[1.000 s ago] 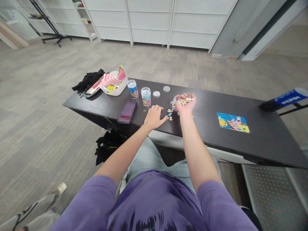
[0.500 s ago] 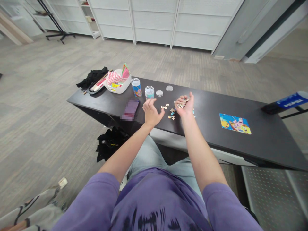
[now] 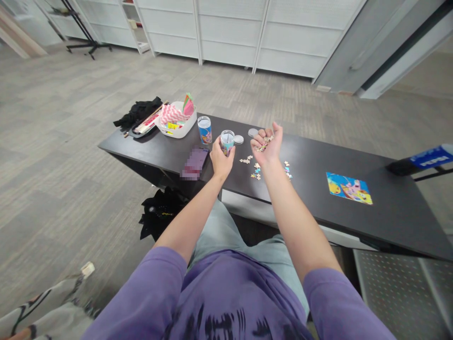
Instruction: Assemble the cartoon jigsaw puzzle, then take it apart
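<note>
My left hand (image 3: 222,162) is wrapped round a small clear-topped can (image 3: 227,140) that stands on the dark table. In my cupped right hand (image 3: 268,147) lies a heap of jigsaw puzzle pieces (image 3: 264,144), raised above the tabletop. Loose puzzle pieces (image 3: 257,173) are scattered below and on both sides of that hand. A second can (image 3: 205,131), blue with a cartoon print, is upright to the left. Two round silver lids (image 3: 239,140) lie just beyond my hands. Farther right, a blue and yellow cartoon picture card (image 3: 349,187) rests flat.
On the left of the dark table (image 3: 304,165) stand a white basket (image 3: 179,130) of cloths and a black bundle (image 3: 139,113). A phone (image 3: 195,163) lies near the front edge. A blue and black cylinder (image 3: 424,159) is at the right end. Another person's leg (image 3: 53,307) shows lower left.
My left hand has reached the nearer can and closed round it. My right hand, still holding puzzle pieces, has lifted slightly and its fingers curl more. The view has shifted a little.
</note>
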